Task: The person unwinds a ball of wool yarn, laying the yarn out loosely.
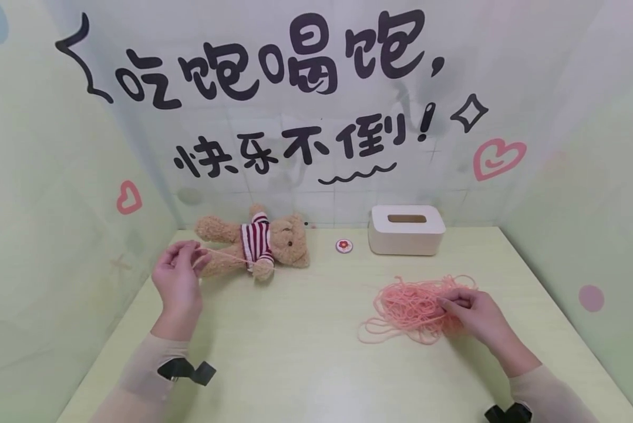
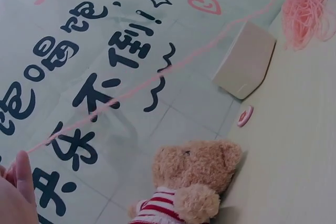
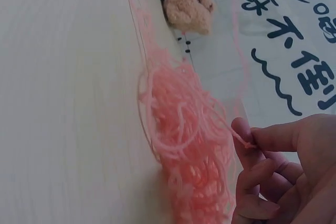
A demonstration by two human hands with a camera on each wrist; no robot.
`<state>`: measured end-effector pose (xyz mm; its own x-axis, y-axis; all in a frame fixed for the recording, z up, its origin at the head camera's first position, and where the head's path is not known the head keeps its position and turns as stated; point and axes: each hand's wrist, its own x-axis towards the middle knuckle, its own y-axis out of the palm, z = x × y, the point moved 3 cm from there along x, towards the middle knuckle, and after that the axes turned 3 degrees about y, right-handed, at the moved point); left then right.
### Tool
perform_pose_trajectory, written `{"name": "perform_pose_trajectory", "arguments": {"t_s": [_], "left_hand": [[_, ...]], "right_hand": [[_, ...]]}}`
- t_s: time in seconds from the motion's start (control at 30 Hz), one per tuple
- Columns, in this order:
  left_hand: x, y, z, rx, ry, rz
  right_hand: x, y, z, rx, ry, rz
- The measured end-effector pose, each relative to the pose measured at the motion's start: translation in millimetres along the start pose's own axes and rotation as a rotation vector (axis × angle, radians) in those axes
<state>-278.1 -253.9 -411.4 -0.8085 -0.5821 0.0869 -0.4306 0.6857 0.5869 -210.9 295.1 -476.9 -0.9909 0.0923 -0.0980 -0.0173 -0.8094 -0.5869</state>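
A loose, tangled heap of pink yarn (image 1: 408,308) lies on the right half of the table. My right hand (image 1: 477,314) is at the heap's right side; thumb and forefinger pinch a strand (image 3: 239,137) there, plain in the right wrist view. On the left, my raised left hand (image 1: 179,279) pinches another part of the yarn between thumb and fingers. From it a thin yarn strand (image 2: 131,92) stretches across toward the right hand and the heap, passing in front of the teddy bear (image 1: 290,241) in the head view. The left fingertips are partly cut off in the left wrist view.
The bear, in a striped shirt, lies on its side at the back left. A small round flower badge (image 1: 344,246) and a white tissue box (image 1: 407,238) are along the back. Printed curtains enclose the pale table (image 1: 306,364) on three sides.
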Motion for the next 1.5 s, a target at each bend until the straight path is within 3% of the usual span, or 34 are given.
{"name": "perform_pose_trajectory", "arguments": {"t_s": [0.13,0.27,0.43,0.7,0.77,1.03,1.17,1.3,1.4,1.47,1.5], "left_hand": [[2.3,-8.7,4.1,0.016,-0.034,-0.003],[-17.2,-4.3,16.6,0.168,-0.093,0.079],[-45.7,13.3,39.2,0.363,-0.137,0.305],[-81.2,41.3,81.0,0.486,-0.251,0.569],[-94.2,53.6,90.2,0.497,-0.276,0.652],[-147.1,98.8,114.8,0.389,-0.367,1.014],[-151.5,101.9,112.0,0.521,-0.299,1.173],[-131.7,87.8,105.1,0.765,-0.096,1.166],[-118.6,73.9,102.1,0.884,-0.011,1.169],[-115.6,68.1,102.6,0.934,0.034,1.244],[-115.9,66.8,103.0,0.980,0.095,1.301]], "right_hand": [[2,-11,-7,-0.025,0.029,-0.017],[7,-10,-4,-0.023,0.023,-0.013],[16,-5,6,-0.082,-0.019,-0.019],[26,15,35,-0.094,-0.051,0.011],[30,21,42,-0.095,-0.058,0.017],[45,39,62,-0.075,-0.101,0.039],[46,47,67,-0.110,-0.127,0.062],[42,46,66,-0.187,-0.122,0.040],[38,41,62,-0.209,-0.111,0.010],[37,37,58,-0.209,-0.115,-0.008],[36,35,57,-0.211,-0.122,-0.017]]}}
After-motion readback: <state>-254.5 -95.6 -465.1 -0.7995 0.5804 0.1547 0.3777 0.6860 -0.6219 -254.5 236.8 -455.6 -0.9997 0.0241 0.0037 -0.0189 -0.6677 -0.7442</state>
